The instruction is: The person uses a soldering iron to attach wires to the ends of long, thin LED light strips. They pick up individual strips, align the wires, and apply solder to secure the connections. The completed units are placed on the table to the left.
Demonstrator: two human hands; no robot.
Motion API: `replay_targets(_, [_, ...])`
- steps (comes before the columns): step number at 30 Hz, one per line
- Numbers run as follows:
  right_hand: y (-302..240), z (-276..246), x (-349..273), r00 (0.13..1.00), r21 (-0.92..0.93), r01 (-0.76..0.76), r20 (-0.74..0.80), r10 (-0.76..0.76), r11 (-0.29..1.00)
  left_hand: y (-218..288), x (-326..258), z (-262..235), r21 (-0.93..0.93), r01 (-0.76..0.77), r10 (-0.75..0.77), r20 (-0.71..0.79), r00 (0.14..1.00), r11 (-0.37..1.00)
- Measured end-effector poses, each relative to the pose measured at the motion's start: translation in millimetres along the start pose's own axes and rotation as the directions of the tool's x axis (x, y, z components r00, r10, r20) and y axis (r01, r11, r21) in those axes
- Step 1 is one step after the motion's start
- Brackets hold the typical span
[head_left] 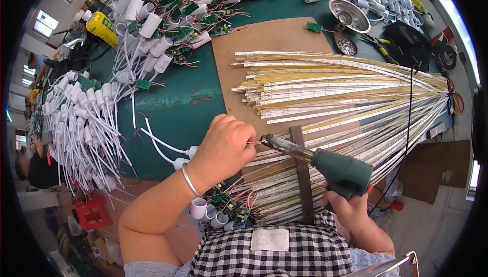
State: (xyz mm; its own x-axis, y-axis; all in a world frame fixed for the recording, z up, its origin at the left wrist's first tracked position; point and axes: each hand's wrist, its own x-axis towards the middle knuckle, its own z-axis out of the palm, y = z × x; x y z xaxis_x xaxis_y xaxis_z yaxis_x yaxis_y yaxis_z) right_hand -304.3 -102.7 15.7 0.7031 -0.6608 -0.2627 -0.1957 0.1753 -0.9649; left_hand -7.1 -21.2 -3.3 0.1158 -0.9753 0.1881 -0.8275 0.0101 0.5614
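My right hand (351,211) is wrapped round the grip of a green soldering gun (341,171). Its dark, crusted tip points left and almost meets the fingertips of my left hand (227,143). Those fingers are pinched together on a thin reddish wire, mostly hidden by the hand. Beneath both hands spreads a fan of thin LED strips (305,86), white and yellow, bundled at the right. A dark flat bar (303,175) lies across the nearer strips. Below my left wrist sit white lamp sockets (199,208) with small green circuit boards (220,198) and red wires.
White cabled sockets (76,119) hang in a heap at the left edge; more sockets with boards (157,43) fill the back. A metal bowl (349,15), solder dish (345,44), pliers (378,47) and black tape roll (447,55) lie back right. A black cord (409,109) crosses the strips.
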Motion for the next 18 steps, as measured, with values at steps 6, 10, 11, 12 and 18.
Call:
replay_targets(6, [0.8,0.0,0.7,1.0,-0.045,0.012,0.026,-0.01,0.999,0.2,0.1,0.3,0.001,0.001,-0.001,-0.006,1.0,1.0])
replay_targets(10, [1.6,-0.5,0.5,1.0,-0.024,0.024,0.014,-0.023,0.999,-0.2,0.1,1.1,0.001,0.0,0.0,-0.005,1.0,1.0])
replay_targets(11, [1.7,-1.2,-0.1,1.0,0.001,0.025,0.001,-0.025,1.0,-0.1,0.3,0.8,0.002,0.0,0.0,-0.003,1.0,1.0])
replay_targets(12, [1.7,-1.6,-0.6,1.0,0.025,0.027,-0.013,-0.027,0.999,0.0,0.4,0.5,0.006,-0.001,0.001,0.001,1.0,1.0])
replay_targets(18, [-2.5,-1.9,-1.9,0.99,0.098,0.078,-0.125,-0.066,0.992,0.4,0.6,-1.8,0.006,0.011,-0.011,0.029,1.0,1.0])
